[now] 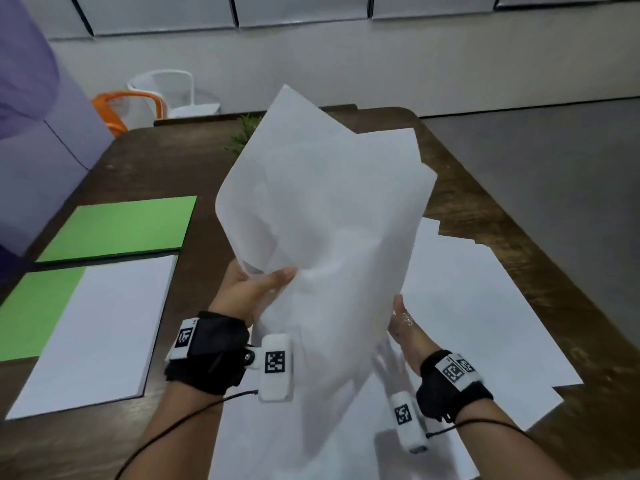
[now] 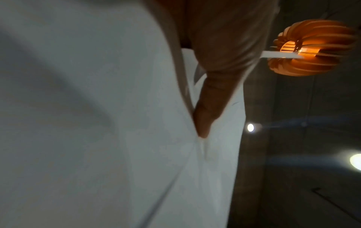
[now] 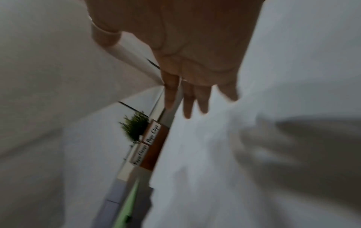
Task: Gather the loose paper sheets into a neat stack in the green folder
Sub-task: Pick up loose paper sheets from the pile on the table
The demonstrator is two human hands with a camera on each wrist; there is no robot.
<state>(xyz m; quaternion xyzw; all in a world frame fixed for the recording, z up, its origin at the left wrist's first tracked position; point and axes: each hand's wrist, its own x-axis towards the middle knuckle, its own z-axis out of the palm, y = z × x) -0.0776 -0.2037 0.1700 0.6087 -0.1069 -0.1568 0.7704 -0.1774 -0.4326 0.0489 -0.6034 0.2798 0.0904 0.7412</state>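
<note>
Leftward of both hands: green folder (image 1: pixel 104 233), nearer left hand (image 1: pixel 254 292), pinching upright sheets (image 1: pixel 325 216); right hand (image 1: pixel 401 327) flat, steadying.

open folder (image 1: pixel 117 226) at table's (image 1: pixel 166 161) left with sheets (image 1: pixel 100 327) on its near half, held sheets (image 1: pixel 325 216) raised at centre, loose sheets (image 1: pixel 467 306) lying right, plant (image 1: pixel 242 129) behind

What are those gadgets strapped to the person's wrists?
Each bare forearm wears a black fabric wrist strap carrying white blocks printed with black-and-white square code markers. A white camera unit juts from the right wrist strap, and a thin black cable trails back along each arm. No sleeves or gloves show.
</note>
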